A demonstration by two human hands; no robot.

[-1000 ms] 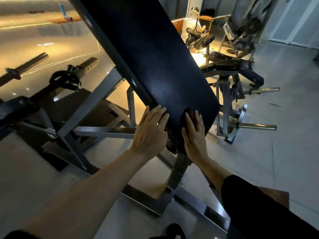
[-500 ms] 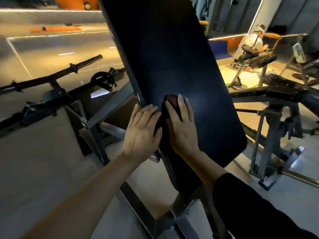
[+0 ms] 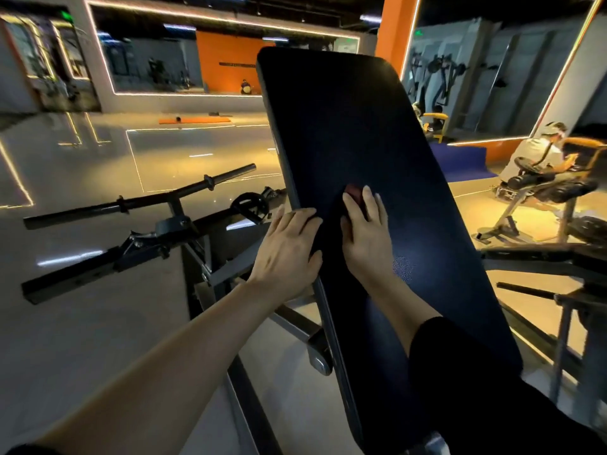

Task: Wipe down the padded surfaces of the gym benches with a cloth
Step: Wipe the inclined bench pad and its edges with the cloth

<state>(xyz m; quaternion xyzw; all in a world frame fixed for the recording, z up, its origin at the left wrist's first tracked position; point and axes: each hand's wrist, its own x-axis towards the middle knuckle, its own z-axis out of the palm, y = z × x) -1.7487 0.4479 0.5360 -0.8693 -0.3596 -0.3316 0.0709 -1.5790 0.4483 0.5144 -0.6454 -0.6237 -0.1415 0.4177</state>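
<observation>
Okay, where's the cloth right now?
In the head view the cloth lies under the flat right hand, against the middle of the bench pad, near its left edge, where the left hand rests.

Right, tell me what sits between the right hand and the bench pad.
In the head view, a dark cloth lies under the flat right hand, pressed against the inclined bench pad; only its reddish edge shows past the fingertips.
</observation>
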